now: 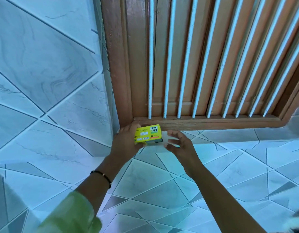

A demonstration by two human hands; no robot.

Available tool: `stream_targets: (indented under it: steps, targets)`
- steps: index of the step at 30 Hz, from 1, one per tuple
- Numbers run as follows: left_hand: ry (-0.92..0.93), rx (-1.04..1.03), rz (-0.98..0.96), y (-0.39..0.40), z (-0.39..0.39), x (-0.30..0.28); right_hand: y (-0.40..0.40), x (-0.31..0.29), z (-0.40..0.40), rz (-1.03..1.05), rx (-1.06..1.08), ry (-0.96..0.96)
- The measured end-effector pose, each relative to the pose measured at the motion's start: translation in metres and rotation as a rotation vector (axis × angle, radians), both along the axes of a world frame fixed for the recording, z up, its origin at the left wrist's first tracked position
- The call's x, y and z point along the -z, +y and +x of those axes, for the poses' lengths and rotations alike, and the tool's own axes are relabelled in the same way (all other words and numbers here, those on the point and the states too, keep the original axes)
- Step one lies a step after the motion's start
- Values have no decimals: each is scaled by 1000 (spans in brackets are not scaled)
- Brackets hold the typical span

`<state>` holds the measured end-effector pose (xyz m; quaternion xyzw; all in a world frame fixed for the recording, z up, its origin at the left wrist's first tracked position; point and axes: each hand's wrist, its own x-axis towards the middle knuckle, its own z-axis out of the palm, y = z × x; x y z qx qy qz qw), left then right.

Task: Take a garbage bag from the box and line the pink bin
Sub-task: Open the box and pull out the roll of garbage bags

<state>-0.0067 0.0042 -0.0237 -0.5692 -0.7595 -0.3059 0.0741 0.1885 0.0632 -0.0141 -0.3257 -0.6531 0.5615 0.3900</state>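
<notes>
Small rectangular yellow cardboard box (147, 134), printed labels and barcode, gripped in left hand (124, 142); right hand (179, 143) beside it, fingers spread, empty; glossy marbled tile wall (44, 81)

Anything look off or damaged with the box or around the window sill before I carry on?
Nothing stands out. The yellow box looks intact and is held in the left hand just below the wooden window frame. The right hand is open beside it, not touching. No spill shows on the tiles. The pink bin is out of view.
</notes>
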Motion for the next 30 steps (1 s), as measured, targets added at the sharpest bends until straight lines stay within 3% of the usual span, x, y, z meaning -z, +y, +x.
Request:
stream_targets:
  steps: [4,6,8,10,12,15,18,21,30]
  targets:
    - [-388,196,103,-43,26,2,-9,-1,11,217,-149,-161]
    - [-431,207,110,-62,37,1,-20,-1,14,223,-191,-149]
    - [-258,121,120,-80,47,3,-34,1,18,222,-170,-113]
    - [97,-24,78,-92,58,9,-51,5,19,195,-117,-85]
    - [229,-76,34,-98,70,19,-70,12,19,155,-71,-74]
    - [39,-40,71,-109,84,33,-88,24,25,179,-31,-155]
    - [-177,40,6,-121,88,37,-93,27,42,275,-179,-265]
    - [-401,166,-79,-131,92,38,-93,31,54,419,-257,-235]
    - [-614,298,-101,-139,118,33,-99,50,60,640,96,-205]
